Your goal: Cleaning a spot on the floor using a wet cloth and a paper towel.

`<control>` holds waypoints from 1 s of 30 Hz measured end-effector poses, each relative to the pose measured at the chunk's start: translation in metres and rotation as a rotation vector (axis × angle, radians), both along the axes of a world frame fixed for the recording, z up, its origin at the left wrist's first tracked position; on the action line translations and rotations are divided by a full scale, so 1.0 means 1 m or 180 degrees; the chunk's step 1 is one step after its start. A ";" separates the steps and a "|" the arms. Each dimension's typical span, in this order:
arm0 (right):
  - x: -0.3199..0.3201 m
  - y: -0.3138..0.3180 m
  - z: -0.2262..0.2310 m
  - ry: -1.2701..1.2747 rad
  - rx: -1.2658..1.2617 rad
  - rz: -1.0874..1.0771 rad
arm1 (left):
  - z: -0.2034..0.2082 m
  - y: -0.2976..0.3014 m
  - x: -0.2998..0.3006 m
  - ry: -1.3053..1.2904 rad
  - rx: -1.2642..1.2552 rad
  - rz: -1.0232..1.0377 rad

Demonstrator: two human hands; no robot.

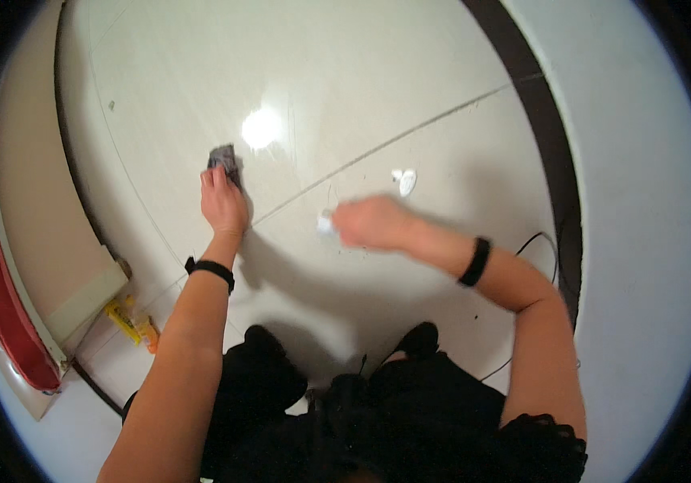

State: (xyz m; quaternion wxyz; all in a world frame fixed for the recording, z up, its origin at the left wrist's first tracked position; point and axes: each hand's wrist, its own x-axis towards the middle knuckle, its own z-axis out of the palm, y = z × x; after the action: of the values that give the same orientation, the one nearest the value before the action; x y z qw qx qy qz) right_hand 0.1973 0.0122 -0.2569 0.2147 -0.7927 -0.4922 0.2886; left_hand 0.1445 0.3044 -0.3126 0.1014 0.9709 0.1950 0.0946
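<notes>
My left hand point(223, 203) is closed on a crumpled grey cloth point(222, 158), which lies against the pale tiled floor point(201, 72). To its right, my right hand point(371, 223) is low over the floor, its fingers closed and blurred by motion. A small white piece point(325, 223) sticks out from the fingertips; its kind cannot be made out. Just beyond the right hand, a flat white oval piece point(407, 183) rests on the tile with a smaller white bit point(396, 174) beside it. Tiny dark specks lie around them.
A dark skirting strip point(553, 153) and a white wall point(635, 201) run along the right. A thin black cable point(555, 249) trails near my right elbow. At left stand a beige and red furniture piece point(28, 185), a yellow packet point(123, 324) and an orange bottle point(147, 334).
</notes>
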 end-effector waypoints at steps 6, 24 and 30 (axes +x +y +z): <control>0.201 -0.093 0.014 -0.2010 -0.0140 -0.1736 | 0.009 -0.004 -0.005 0.0136 -0.0021 0.0095; 0.028 -0.076 0.038 -0.0227 -0.0242 -0.1220 | 0.013 0.000 -0.015 0.0061 0.0091 0.0028; 0.175 -0.191 0.001 -0.2254 -0.0694 -0.1620 | 0.005 -0.004 -0.004 0.0120 0.0039 0.0061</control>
State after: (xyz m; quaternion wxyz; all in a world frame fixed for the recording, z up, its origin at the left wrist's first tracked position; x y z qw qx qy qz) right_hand 0.3725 -0.1793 -0.2557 0.0123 -0.9564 -0.2915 -0.0123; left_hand 0.1402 0.3001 -0.3073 0.0909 0.9712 0.2056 0.0784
